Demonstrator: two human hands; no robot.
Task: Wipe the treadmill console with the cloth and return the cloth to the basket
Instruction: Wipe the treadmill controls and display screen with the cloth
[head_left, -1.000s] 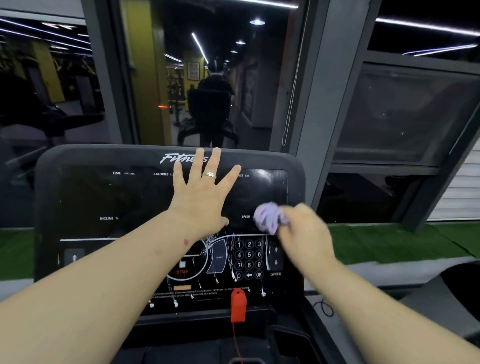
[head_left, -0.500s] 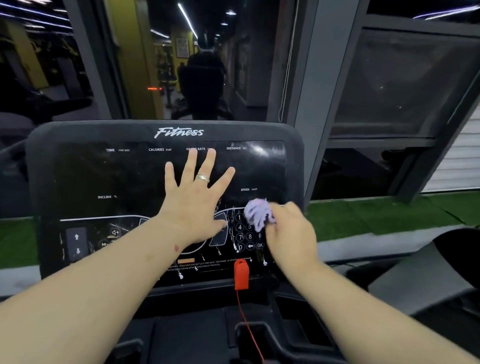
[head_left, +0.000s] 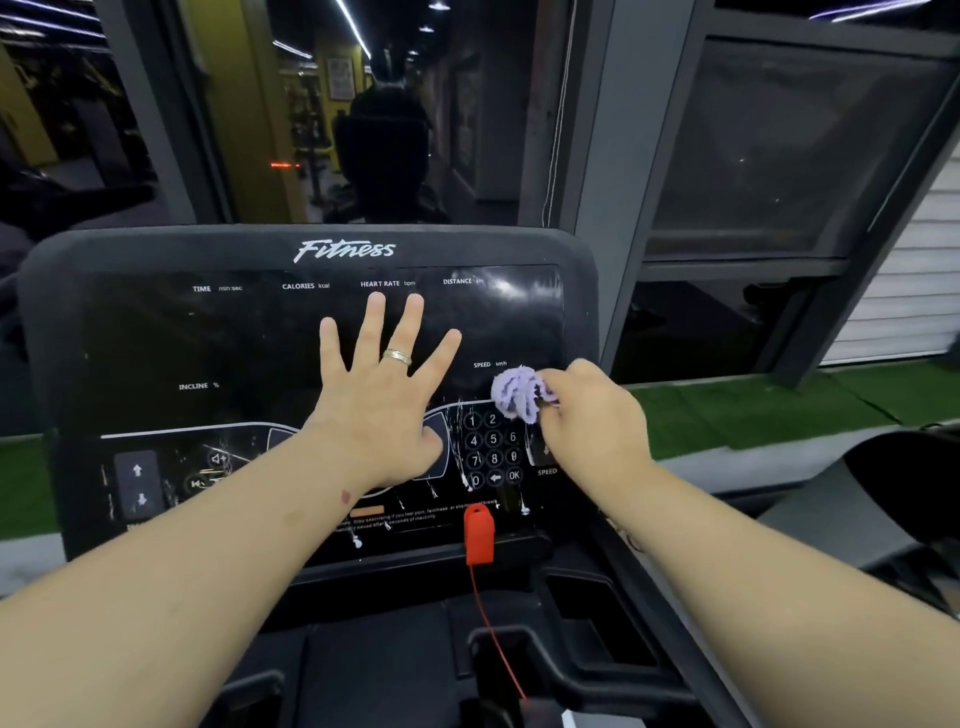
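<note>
The black treadmill console fills the middle of the view, with white liquid streaks running down its lower panel near the number keypad. My left hand lies flat on the console's dark screen, fingers spread, a ring on one finger. My right hand grips a bunched lilac cloth and holds it against the console's right side, just above the keypad and under the SPEED label. No basket is in view.
A red safety key with a red cord hangs at the console's bottom edge. Below it sit the dark tray and handle parts. Windows and a grey pillar stand behind; green turf lies to the right.
The view has tilted down, so the console sits lower in frame. My right hand with the cloth moved slightly up from the keypad. My left hand stays flat on the screen.
</note>
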